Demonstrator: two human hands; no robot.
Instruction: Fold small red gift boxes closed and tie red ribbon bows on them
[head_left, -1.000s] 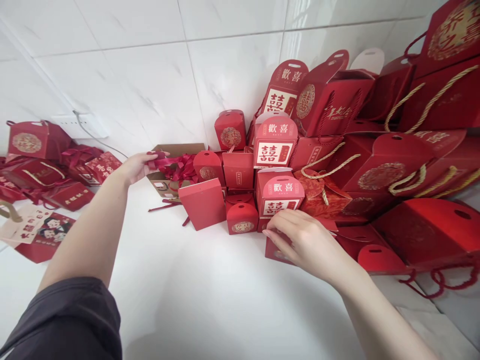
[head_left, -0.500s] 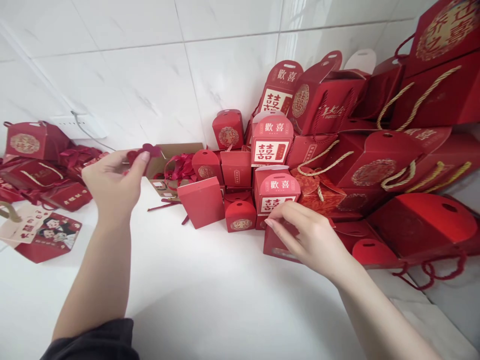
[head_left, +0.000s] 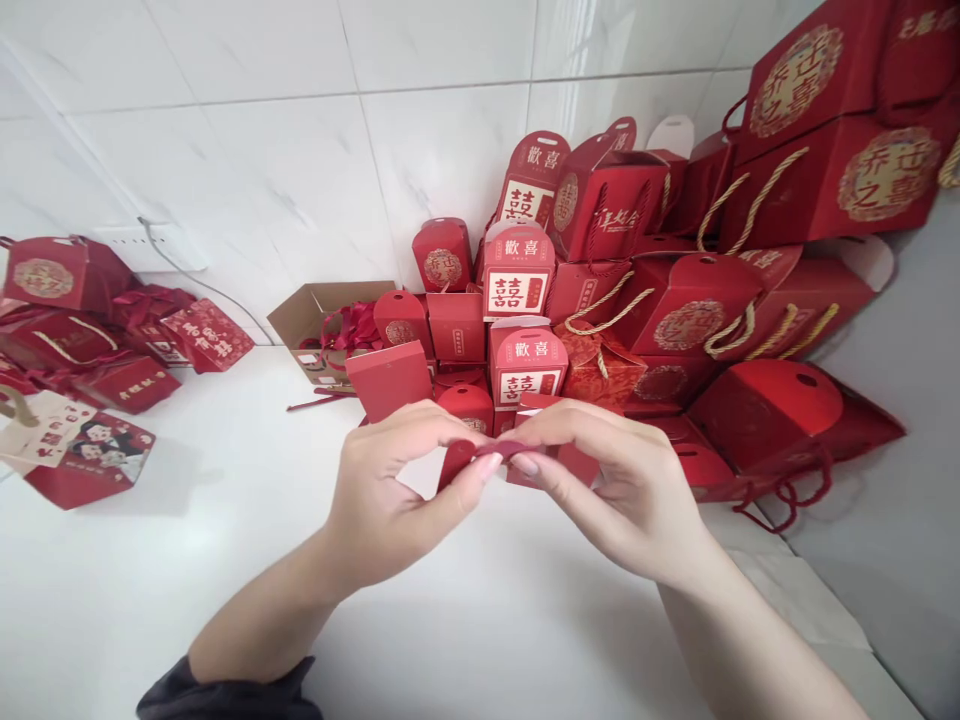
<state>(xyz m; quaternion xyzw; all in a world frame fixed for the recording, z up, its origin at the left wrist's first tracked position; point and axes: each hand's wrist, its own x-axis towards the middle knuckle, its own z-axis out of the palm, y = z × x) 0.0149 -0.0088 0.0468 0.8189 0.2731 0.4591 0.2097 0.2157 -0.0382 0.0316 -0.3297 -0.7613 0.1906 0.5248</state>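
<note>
A dark red ribbon (head_left: pixel 456 464) is stretched between my two hands, above the white tabletop. My left hand (head_left: pixel 390 490) pinches it between thumb and fingers, and one folded part hangs inside that grip. My right hand (head_left: pixel 626 490) is closed on the same ribbon from the other side, with thumb and forefinger tips together. The fingertips of both hands nearly meet. Behind them stand a plain red box (head_left: pixel 388 382) and a small red box with a gold emblem (head_left: pixel 465 405), partly covered by my fingers. A low red box behind my right hand is mostly hidden.
Stacked red gift boxes (head_left: pixel 686 325) with rope handles fill the right side. A cardboard box (head_left: pixel 300 318) with red ribbons stands against the tiled wall. More red boxes (head_left: pixel 64 275) are piled at the left, near a box with a cartoon couple (head_left: pixel 112 455).
My left hand has come from the left to the middle with the ribbon. My right hand has moved slightly and now grips the ribbon too. The view has shifted a little right.
</note>
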